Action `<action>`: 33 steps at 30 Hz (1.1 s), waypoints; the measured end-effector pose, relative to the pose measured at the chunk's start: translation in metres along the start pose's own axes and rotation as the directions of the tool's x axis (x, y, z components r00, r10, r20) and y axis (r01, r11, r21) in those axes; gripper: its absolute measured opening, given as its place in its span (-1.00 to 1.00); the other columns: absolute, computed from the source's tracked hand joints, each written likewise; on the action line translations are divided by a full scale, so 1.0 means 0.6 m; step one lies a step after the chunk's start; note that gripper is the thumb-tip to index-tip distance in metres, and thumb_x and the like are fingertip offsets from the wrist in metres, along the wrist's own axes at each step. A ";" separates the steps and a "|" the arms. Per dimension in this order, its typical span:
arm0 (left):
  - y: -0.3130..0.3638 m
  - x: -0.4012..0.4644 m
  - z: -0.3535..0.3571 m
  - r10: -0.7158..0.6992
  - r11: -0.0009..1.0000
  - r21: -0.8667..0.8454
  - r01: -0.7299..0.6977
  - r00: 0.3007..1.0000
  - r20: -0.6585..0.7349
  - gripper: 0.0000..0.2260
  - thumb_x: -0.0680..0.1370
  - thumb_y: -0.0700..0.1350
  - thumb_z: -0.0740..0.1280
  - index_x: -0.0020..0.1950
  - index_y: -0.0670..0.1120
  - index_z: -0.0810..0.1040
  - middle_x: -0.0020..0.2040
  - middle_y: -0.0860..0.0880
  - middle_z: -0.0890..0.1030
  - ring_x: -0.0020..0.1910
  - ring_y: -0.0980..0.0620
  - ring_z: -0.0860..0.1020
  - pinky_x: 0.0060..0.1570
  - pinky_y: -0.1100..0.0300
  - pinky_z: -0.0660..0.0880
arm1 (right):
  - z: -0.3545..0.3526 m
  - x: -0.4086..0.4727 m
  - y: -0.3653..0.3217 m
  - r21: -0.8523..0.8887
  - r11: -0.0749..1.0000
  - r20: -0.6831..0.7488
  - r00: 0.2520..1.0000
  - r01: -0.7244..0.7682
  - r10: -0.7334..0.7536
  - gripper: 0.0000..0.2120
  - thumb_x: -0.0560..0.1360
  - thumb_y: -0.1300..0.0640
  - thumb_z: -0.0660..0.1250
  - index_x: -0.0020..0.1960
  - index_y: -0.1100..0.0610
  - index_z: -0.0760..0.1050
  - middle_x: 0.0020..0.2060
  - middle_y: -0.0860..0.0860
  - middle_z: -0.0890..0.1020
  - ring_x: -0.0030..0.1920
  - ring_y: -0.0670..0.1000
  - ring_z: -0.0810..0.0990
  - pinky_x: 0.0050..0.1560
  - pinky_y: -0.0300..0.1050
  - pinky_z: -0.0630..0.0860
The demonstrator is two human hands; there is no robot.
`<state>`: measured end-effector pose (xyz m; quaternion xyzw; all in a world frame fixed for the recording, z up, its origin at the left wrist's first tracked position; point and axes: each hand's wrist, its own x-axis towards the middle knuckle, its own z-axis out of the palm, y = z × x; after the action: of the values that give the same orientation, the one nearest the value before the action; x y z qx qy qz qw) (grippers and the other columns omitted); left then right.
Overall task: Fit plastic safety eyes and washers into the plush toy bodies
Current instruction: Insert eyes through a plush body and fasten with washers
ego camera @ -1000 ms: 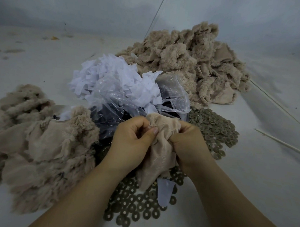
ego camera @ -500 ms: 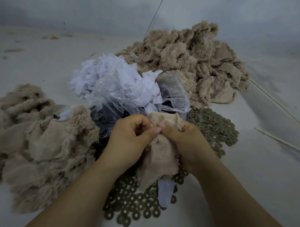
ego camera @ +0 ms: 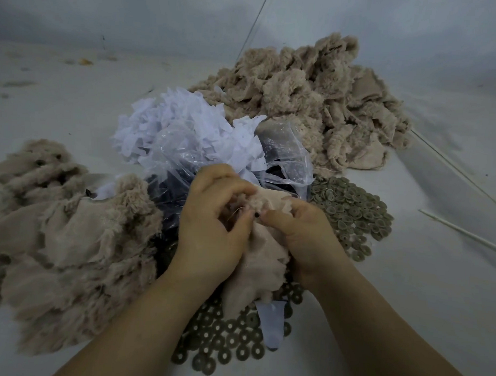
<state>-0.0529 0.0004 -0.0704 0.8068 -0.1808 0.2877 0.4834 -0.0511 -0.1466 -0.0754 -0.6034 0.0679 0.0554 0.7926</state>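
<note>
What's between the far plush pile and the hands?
In the head view, white fabric scraps and a crumpled clear plastic bag lie between the far plush pile and the left hand and right hand.

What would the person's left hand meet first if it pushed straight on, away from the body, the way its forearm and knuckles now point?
Probably the clear plastic bag with white scraps, lying right beyond the left hand, which grips the plush body. Depth is unclear, so the hand might pass over its near edge.

a toy-making workshop is indicated: heaps of unstuffed beige plush skins (ego camera: 314,105) are piled on a pale work surface (ego camera: 406,277), with loose washers (ego camera: 350,214) spread in bulk and white scraps (ego camera: 181,123) bagged.
</note>
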 end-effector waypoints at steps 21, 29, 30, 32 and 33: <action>-0.019 -0.009 0.005 0.247 0.958 0.105 -0.268 0.952 0.179 -0.82 0.46 -0.20 0.44 0.05 -0.20 0.65 -0.02 0.00 0.66 -0.02 0.16 0.56 0.06 0.42 0.45 | -0.021 0.007 -0.013 -0.089 0.996 0.038 0.999 -0.030 0.033 -0.64 0.52 0.34 0.38 0.29 0.13 0.55 0.14 0.17 0.67 0.15 0.15 0.67 0.21 0.08 0.59; -0.022 -0.009 0.003 0.328 0.927 0.126 -0.353 0.927 0.181 -0.88 0.47 -0.32 0.48 -0.01 -0.22 0.67 -0.09 -0.05 0.67 -0.07 0.08 0.58 0.04 0.27 0.51 | -0.034 0.009 -0.020 -0.577 0.813 -0.113 0.977 0.083 -0.180 -0.79 0.48 0.08 0.48 0.11 -0.01 0.62 -0.14 0.00 0.73 -0.19 -0.04 0.71 -0.16 -0.13 0.66; -0.021 -0.008 0.001 0.322 0.928 0.131 -0.350 0.927 0.195 -0.88 0.45 -0.33 0.48 -0.03 -0.23 0.66 -0.11 -0.06 0.66 -0.08 0.08 0.57 0.01 0.26 0.51 | -0.047 0.015 -0.024 -0.731 0.675 -0.167 0.935 0.096 -0.313 -0.82 0.48 0.02 0.47 0.07 -0.05 0.63 -0.24 -0.06 0.70 -0.28 -0.09 0.67 -0.25 -0.20 0.60; -0.019 -0.008 0.000 0.292 0.934 0.144 -0.326 0.931 0.218 -0.89 0.45 -0.33 0.47 -0.04 -0.23 0.66 -0.13 -0.06 0.66 -0.10 0.10 0.55 -0.01 0.29 0.49 | -0.081 0.024 -0.034 -0.883 0.467 -0.219 0.848 0.038 -0.483 -0.85 0.48 0.02 0.46 0.05 -0.05 0.65 -0.29 -0.17 0.64 -0.31 -0.18 0.57 -0.27 -0.32 0.46; -0.018 -0.009 0.000 0.287 0.933 0.155 -0.324 0.932 0.220 -0.91 0.47 -0.30 0.46 -0.04 -0.23 0.66 -0.13 -0.06 0.67 -0.10 0.12 0.55 -0.01 0.31 0.48 | -0.099 0.029 -0.035 -0.917 0.400 -0.234 0.831 -0.015 -0.505 -0.83 0.48 0.05 0.46 0.06 -0.03 0.67 -0.22 -0.16 0.64 -0.27 -0.16 0.56 -0.23 -0.31 0.45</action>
<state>-0.0508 0.0052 -0.0810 0.8350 -0.3225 0.2956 0.3339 -0.0328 -0.2090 -0.0744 -0.9232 0.1286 -0.1909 0.3077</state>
